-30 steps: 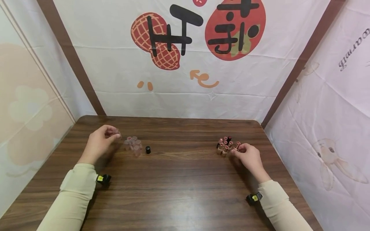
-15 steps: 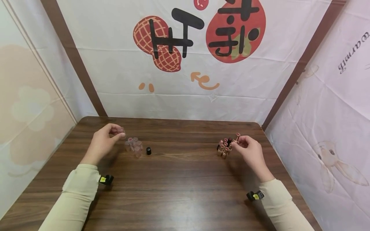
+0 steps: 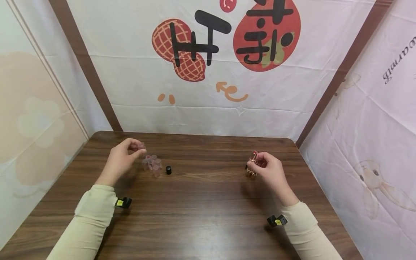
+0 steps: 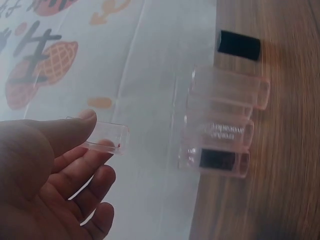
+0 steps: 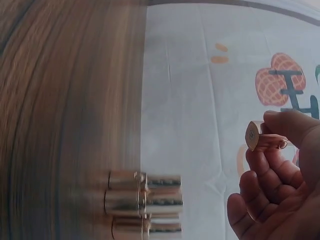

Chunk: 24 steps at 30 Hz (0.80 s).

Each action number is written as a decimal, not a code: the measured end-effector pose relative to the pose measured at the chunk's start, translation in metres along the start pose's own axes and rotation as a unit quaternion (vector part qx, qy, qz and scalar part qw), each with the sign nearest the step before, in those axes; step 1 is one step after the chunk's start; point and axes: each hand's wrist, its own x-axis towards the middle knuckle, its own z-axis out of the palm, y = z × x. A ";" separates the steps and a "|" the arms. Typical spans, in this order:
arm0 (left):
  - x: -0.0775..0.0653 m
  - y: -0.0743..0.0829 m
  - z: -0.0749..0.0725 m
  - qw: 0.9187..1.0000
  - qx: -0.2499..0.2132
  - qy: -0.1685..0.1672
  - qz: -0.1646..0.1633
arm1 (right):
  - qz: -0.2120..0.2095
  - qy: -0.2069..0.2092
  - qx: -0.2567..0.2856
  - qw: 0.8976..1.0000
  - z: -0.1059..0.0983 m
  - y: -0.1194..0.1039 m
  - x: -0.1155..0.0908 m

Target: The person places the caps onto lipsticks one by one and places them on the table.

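Between thumb and index finger, my left hand (image 3: 119,161) pinches a clear pinkish lipstick cap (image 4: 111,136) above the table. Just right of that hand stands a cluster of similar clear caps (image 3: 155,165), one with something dark inside. A small black cap (image 3: 168,170) stands beside them. On the right, my right hand (image 3: 270,172) pinches a gold lipstick tube (image 5: 254,136) by thumb and fingers, held tilted in the air. Below it, several gold lipstick tubes (image 5: 145,202) stand grouped on the table, largely hidden by the hand in the head view.
The dark wood table (image 3: 201,202) separates the two clusters. A printed cloth (image 3: 136,83) hangs behind its back edge, with more cloth on both sides. Each wrist wears a small black camera, such as the left wrist camera (image 3: 124,202).
My right hand has lifted the lipstick tube and carried it left, over the other tubes. My left hand has shifted slightly right with the clear cap.
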 end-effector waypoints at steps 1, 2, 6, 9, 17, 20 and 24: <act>0.000 0.002 0.001 1.000 0.000 -0.001 0.001 | -0.006 -0.006 -0.002 1.000 0.002 -0.002 0.000; 0.000 0.004 0.002 1.000 0.001 -0.001 0.003 | -0.012 -0.010 -0.004 1.000 0.003 -0.004 0.000; -0.001 0.010 0.007 1.000 -0.001 -0.002 0.013 | -0.028 -0.024 -0.003 0.999 0.007 -0.011 0.002; -0.002 0.016 0.010 1.000 -0.002 -0.004 0.017 | -0.023 -0.041 0.006 0.999 0.010 -0.015 0.001; -0.003 0.028 0.013 1.000 -0.005 -0.006 0.025 | -0.039 -0.058 -0.001 0.998 0.024 -0.013 0.000; -0.004 0.031 0.014 1.000 -0.004 -0.006 0.030 | -0.053 -0.058 -0.003 0.997 0.030 -0.019 0.002; -0.005 0.036 0.015 0.999 -0.007 -0.009 0.036 | -0.064 -0.068 -0.003 0.996 0.036 -0.027 0.002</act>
